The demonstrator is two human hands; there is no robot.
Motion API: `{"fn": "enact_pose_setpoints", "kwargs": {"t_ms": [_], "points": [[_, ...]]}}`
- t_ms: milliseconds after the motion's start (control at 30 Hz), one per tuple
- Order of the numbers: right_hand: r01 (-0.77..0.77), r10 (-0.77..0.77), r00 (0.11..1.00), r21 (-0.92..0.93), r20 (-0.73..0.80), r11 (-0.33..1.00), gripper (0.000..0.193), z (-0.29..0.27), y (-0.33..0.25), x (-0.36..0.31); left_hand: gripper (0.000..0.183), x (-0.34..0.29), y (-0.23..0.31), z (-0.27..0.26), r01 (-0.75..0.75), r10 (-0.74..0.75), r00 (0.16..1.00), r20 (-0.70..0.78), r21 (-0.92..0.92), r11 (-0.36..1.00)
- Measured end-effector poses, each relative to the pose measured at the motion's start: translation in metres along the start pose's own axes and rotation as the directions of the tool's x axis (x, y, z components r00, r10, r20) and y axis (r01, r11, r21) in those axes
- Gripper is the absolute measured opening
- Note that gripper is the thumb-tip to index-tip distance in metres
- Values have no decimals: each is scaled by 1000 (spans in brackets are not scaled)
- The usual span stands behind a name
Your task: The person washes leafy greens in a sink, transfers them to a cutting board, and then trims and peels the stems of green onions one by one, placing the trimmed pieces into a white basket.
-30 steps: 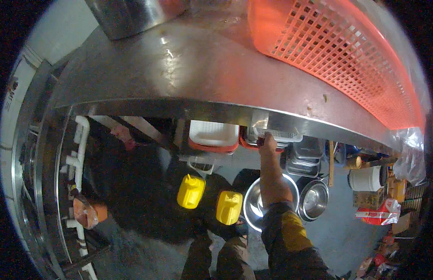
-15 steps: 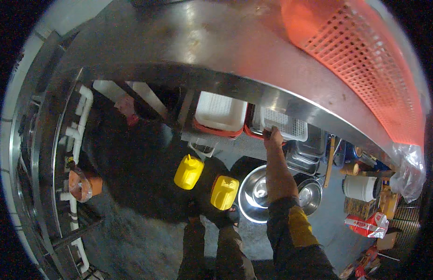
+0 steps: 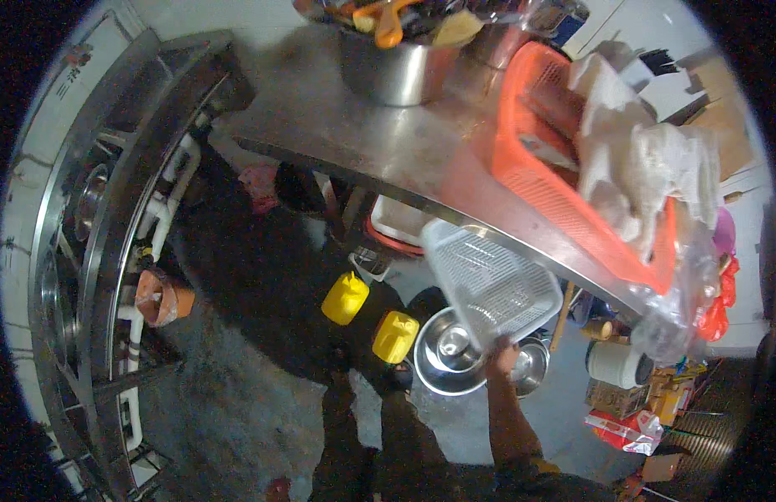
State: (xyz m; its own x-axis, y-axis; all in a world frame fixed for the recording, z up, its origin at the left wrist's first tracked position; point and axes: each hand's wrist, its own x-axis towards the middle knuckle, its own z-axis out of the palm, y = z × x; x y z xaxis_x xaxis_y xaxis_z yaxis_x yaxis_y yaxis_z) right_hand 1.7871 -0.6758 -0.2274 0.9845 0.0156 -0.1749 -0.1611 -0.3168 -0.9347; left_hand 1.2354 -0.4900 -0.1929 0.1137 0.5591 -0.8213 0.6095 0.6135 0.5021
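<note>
My right hand (image 3: 503,358) grips the near rim of a white perforated plastic basket (image 3: 497,289). The basket is tilted, its open side toward me, and hangs in front of the steel table's edge. Under it, on the floor, a wide steel basin (image 3: 438,376) is partly covered from view, with a smaller steel bowl inside. Another steel bowl (image 3: 532,368) stands to the right, close by my hand. I do not see my left hand; a dim reddish shape at the bottom edge is too dark to make out.
On the steel table (image 3: 321,125) stand a large steel pot (image 3: 400,75) and an orange basket (image 3: 539,197) with white cloth. A white tray (image 3: 400,219) sits on the shelf below. Two yellow jugs (image 3: 345,299) are on the floor. Pipes (image 3: 158,226) run along the left.
My right hand has drawn the white basket out from under the table, toward me and upward. The view has shifted, and more of the tabletop shows.
</note>
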Motion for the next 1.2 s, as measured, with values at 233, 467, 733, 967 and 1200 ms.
{"fn": "enact_pose_setpoints", "kwargs": {"t_ms": [233, 467, 733, 967, 1200], "points": [[-320, 237, 775, 39, 586, 947, 16, -71, -63, -116, 65, -106, 96, -45, -264, 229, 957, -178, -209, 942], [627, -179, 291, -46, 940, 778, 43, -26, -103, -193, 64, -165, 91, -80, -722, 639, 689, -343, -248, 646], [-599, 786, 185, -566, 591, 566, 26, -89, -64, -243, 55, -129, 72, -58, -414, 410, 902, -134, -537, 735], [-556, 504, 749, -5, 430, 831, 41, -61, 4, -159, 52, -132, -74, -34, 244, -264, 964, -23, -311, 919], [134, -15, 940, -330, 342, 934, 49, 68, 35, 22, 41, -166, -179, 1, 238, -335, 916, -223, -372, 897]]}}
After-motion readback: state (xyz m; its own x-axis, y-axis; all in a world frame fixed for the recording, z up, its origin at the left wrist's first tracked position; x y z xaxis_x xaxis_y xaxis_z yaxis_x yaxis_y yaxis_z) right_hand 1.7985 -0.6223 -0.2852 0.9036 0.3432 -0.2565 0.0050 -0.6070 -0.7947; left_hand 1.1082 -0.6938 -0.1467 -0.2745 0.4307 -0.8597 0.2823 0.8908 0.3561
